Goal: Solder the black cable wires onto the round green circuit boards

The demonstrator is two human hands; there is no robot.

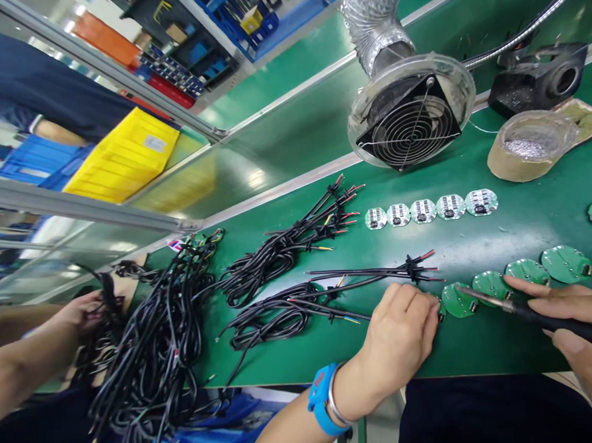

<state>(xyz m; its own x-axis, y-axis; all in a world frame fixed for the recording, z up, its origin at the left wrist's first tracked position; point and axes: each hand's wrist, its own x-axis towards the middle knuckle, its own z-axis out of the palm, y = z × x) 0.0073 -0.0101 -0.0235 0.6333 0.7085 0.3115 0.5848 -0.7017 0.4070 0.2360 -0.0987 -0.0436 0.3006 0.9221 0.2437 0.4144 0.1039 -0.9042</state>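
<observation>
As the head view shows, the right hand (571, 316) has its fingers closed around a soldering iron (532, 314), probably for fine control. The left hand (398, 335) is curled at the leftmost green board (441, 311) (what its fingers grip, I cannot tell), perhaps for steadying it.

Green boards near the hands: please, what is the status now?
Left hand partly covering one green board. Right hand holding soldering iron, tip over the neighbouring board. Black cables close beside left hand.

No text legible; white label (154, 143) on yellow bin (117, 166), red marks on blue wristband (319, 400) unreadable.
</observation>
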